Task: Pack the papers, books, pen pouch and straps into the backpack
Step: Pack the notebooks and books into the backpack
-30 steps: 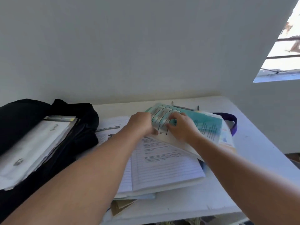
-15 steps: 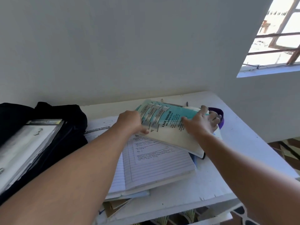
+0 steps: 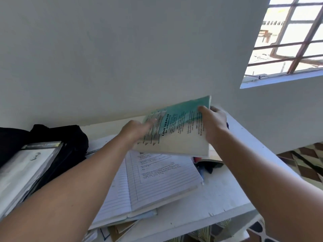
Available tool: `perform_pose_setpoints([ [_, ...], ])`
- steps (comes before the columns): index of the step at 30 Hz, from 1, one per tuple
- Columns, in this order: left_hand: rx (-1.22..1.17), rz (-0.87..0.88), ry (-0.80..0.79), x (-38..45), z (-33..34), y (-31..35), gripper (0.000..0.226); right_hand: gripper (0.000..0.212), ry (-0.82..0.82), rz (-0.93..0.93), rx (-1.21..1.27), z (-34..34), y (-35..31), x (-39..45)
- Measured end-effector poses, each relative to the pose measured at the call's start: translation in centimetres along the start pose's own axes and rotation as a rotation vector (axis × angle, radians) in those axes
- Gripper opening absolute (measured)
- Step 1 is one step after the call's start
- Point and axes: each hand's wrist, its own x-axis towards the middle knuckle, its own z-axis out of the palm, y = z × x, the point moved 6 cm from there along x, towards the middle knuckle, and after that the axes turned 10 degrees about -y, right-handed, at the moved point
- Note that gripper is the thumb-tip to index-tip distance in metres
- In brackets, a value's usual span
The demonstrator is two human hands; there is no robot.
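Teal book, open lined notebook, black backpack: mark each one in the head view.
teal book (image 3: 181, 135), head view: middle of its printed cover, between the two hands.
open lined notebook (image 3: 162, 179), head view: its right-hand lined page.
black backpack (image 3: 70, 142), head view: dark fabric beside the papers in it.

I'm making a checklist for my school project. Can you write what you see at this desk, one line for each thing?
Surface: white table, paint chipped at its front edge.
Job's things: teal book lifted off the table; open lined notebook on a stack of papers; black backpack at left with a white folder lying on it.
Clutter: dark item under the book, unclear.
Grippers: left hand and right hand hold the book's ends.
Cables: nothing seen.
Surroundings: white wall, barred window, patterned floor.
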Motion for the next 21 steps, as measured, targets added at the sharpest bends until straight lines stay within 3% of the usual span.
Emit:
perform_pose_setpoints([
  [2, -0.434, -0.089, -0.058, -0.8, -0.8, 1.0, 0.089, 0.011, -0.212, -0.122, -0.018, 2.9, -2.7, -1.7],
  [5, -0.895, -0.148, -0.338, -2.4, -2.0, 3.2, 0.102, 0.008, -0.533, -0.352, -0.187, 7.9, -5.4, -5.4],
  [6, -0.914, -0.12, -0.395, -3.1, -2.9, 3.7, 0.095, 0.014, -0.627, -0.402, -0.231, 9.4, -5.8, -6.8],
  [9, -0.794, -0.04, -0.425, -5.4, -5.5, 3.9, 0.035, 0.029, -0.802, -0.448, -0.368, 12.0, -4.7, -8.6],
  [11, -0.768, -0.027, -0.392, -6.5, -6.9, 2.6, 0.041, 0.051, -0.887, -0.306, -0.273, 12.8, -3.2, -8.7],
  [13, -0.803, 0.018, -0.334, -7.1, -8.2, 1.0, 0.057, 0.06, -0.782, -0.187, -0.207, 12.7, -2.0, -7.6],
  [15, -0.846, 0.041, -0.261, -7.7, -9.2, -0.5, 0.057, 0.074, -0.608, -0.094, -0.264, 12.1, -0.5, -5.7],
  [17, -0.895, 0.061, -0.22, -8.4, -9.4, -1.6, 0.051, 0.109, -0.614, 0.153, -0.196, 12.0, 1.8, -4.9],
  [18, -0.912, 0.068, -0.211, -8.4, -9.3, -2.1, 0.048, 0.112, -0.651, 0.237, -0.142, 12.0, 2.8, -4.3],
  [21, -0.878, 0.03, -0.205, -7.3, -7.5, -3.6, 0.057, 0.069, -0.621, 0.207, -0.083, 10.9, 2.6, -3.6],
])
